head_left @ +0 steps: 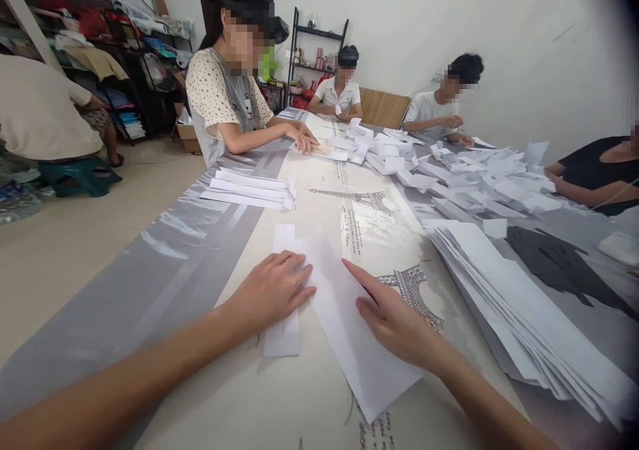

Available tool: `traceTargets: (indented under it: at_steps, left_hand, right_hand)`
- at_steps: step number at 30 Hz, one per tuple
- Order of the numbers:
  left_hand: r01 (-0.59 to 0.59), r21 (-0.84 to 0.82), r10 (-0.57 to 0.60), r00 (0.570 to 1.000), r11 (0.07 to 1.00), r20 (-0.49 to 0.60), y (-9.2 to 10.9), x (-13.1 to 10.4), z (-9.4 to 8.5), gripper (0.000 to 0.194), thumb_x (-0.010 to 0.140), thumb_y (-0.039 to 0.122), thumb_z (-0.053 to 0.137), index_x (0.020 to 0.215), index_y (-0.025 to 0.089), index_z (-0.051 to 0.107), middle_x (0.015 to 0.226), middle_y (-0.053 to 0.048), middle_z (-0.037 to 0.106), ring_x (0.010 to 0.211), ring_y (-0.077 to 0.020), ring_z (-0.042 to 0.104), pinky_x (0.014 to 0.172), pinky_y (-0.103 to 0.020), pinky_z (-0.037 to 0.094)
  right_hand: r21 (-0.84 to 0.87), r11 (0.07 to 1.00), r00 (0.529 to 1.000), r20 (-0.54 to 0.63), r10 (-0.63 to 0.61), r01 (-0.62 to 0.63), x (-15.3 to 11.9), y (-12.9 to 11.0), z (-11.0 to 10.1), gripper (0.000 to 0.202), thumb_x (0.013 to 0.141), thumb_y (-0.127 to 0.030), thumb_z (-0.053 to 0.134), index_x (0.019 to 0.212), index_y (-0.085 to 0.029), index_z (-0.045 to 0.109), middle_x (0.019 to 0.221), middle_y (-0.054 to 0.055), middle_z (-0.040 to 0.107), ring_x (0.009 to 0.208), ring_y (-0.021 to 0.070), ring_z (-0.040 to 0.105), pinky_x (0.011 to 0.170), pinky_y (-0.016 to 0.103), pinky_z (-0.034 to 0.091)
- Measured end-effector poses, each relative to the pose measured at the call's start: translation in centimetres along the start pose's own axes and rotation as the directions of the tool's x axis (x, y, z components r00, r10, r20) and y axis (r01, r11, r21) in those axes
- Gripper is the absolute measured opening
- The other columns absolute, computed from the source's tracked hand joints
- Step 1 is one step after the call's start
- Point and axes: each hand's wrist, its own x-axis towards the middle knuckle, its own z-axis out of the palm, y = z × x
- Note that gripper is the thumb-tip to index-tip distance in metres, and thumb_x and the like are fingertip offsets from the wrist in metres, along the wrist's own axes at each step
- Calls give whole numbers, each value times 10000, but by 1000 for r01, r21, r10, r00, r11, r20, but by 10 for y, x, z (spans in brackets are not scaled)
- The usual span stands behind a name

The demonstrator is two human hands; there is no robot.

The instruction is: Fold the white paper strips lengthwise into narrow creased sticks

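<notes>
A white paper sheet (344, 323) lies on the table in front of me, partly folded, with a narrow folded strip (283, 283) along its left side. My left hand (272, 289) rests flat on that strip, fingers together, pressing it down. My right hand (392, 317) rests on the sheet's right edge, its index finger stretched out along the paper toward the middle. Neither hand lifts anything.
A fanned stack of white sheets (524, 323) lies at my right. Folded white pieces (252, 189) sit ahead at left, and a heap of folded papers (449, 170) covers the far table. Several people sit around the table (190, 263), which has a printed plastic cover.
</notes>
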Motion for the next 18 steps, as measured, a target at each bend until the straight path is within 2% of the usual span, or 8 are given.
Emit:
traceTargets:
  at_steps: [3,8,12,16,18]
  left_hand:
    - [29,43,-30,999,999,21,5,0,3,288,1022,355,544,1173,139,661,1227,-126,676,1093,-281,641,913,-444,510]
    - [32,43,-33,999,999,22,2,1,2,311,1016,370,550,1196,136,650,1236,-121,671,1086,-283,635,903,-443,496]
    - [14,39,-14,1000,999,-1,2,1,2,323,1021,372,540,1220,138,638,1219,-111,670,1067,-272,631,884,-429,478]
    - [20,16,-21,1000,1000,19,3,3,1,233,1010,345,549,999,155,684,1041,-74,681,956,-247,629,811,-395,463]
    - [19,17,-20,999,1000,27,2,3,0,236,1005,329,551,897,162,679,972,-61,670,916,-237,618,790,-384,452]
  right_hand:
    - [-54,998,999,10,-38,38,-2,3,-1,608,1012,-343,492,1593,-336,312,1609,20,416,1468,299,412,1172,597,399]
    - [-154,985,996,-29,-81,76,-4,5,-6,584,994,-390,568,1551,-355,395,1547,35,504,1409,308,495,1125,602,459]
    - [-165,968,981,67,-180,189,-7,-5,-3,648,999,-487,570,1584,-364,320,1646,8,336,1509,288,333,1202,585,360]
    - [-111,971,952,247,-179,212,-10,-18,2,602,1053,-537,425,1605,-388,237,1674,-45,220,1545,246,220,1236,563,280]
    - [-113,977,951,273,-146,182,-10,-21,4,559,1072,-536,356,1601,-405,229,1672,-65,208,1550,240,187,1233,577,266]
